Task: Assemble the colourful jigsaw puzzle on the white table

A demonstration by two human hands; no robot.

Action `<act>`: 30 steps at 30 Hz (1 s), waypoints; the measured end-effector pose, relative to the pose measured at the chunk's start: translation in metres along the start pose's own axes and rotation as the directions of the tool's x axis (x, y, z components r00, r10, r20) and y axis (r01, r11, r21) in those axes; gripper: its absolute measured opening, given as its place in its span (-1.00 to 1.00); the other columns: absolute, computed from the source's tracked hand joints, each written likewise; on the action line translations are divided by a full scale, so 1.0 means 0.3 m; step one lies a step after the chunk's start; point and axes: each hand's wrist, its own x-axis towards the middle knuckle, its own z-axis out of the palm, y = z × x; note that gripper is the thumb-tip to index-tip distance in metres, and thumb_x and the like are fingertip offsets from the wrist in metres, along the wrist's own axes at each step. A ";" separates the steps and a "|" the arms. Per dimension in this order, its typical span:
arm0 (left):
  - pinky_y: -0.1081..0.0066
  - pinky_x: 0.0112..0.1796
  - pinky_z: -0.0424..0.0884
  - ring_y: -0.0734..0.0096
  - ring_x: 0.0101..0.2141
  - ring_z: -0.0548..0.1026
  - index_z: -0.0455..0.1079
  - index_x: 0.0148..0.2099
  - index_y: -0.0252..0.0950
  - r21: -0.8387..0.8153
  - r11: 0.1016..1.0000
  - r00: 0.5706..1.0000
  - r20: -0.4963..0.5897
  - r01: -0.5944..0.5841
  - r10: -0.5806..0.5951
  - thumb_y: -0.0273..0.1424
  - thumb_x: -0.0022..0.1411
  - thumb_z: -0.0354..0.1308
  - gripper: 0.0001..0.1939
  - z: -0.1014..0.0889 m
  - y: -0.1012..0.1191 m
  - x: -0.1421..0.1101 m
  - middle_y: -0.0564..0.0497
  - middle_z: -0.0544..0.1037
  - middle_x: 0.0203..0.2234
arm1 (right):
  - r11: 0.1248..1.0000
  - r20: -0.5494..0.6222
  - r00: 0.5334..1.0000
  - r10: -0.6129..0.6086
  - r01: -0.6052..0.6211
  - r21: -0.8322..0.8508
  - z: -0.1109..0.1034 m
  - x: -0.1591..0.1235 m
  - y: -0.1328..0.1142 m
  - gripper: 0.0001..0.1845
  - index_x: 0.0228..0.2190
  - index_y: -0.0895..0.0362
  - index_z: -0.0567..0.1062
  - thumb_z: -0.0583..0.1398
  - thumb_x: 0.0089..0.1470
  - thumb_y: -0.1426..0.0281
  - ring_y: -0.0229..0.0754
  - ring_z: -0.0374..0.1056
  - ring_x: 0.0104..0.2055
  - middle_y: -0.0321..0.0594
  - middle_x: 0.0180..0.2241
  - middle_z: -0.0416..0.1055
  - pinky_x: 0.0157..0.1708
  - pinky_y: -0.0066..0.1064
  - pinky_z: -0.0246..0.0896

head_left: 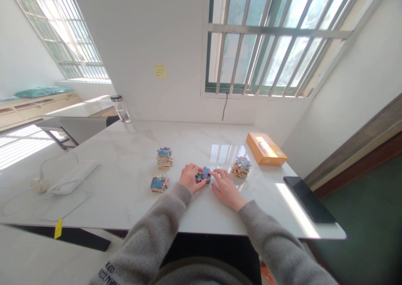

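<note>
A small pile of jigsaw puzzle pieces lies on the white tabletop between my hands. My left hand curls round its left side, with the thumb along the near edge and the fingers behind. On the other side, my right hand reaches in with its forefinger stretched to the pile's right edge; its other fingers are spread and hold nothing. A taller stack of puzzle pieces stands beyond my left hand, and a lower stack sits left of my wrist. Just past my right hand is another uneven stack.
An orange box and a black tablet-like slab lie at the right. A clear bottle stands at the back left. A white power strip with loose cables lies on the left. The wall rises behind the table.
</note>
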 end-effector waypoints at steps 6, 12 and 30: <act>0.14 -0.07 0.37 0.13 -0.15 0.42 0.39 -0.21 -0.21 -0.048 0.999 0.999 -0.022 -0.023 0.022 -0.44 0.06 0.27 -0.79 0.000 -0.002 0.006 -0.05 0.49 -0.23 | 0.997 -0.026 1.000 0.011 -0.009 0.080 -0.002 -0.003 0.009 -0.58 0.08 0.08 0.38 0.12 0.19 0.52 0.04 0.21 0.12 -0.04 0.05 0.35 0.12 -0.05 0.21; 0.15 -0.05 0.40 0.18 -0.12 0.41 0.32 -0.23 -0.20 -0.290 0.954 0.997 -0.041 -0.082 0.073 -0.53 -0.02 0.23 -0.73 -0.034 0.022 0.001 -0.03 0.49 -0.21 | 0.970 -0.152 0.988 0.019 0.019 0.244 -0.031 0.001 0.001 -0.54 0.17 0.04 0.30 0.15 0.25 0.39 0.05 0.21 0.15 -0.02 0.09 0.33 0.18 0.03 0.18; 0.18 -0.05 0.41 0.19 -0.10 0.40 0.24 -0.19 -0.18 -0.373 0.918 0.990 -0.012 -0.133 0.139 -0.65 -0.12 0.16 -0.57 -0.056 0.047 -0.013 -0.05 0.45 -0.15 | 0.919 -0.165 0.986 0.017 0.049 0.390 -0.050 -0.007 -0.011 -0.54 0.16 0.03 0.28 0.17 0.25 0.32 0.04 0.24 0.12 -0.04 0.05 0.37 0.09 -0.02 0.27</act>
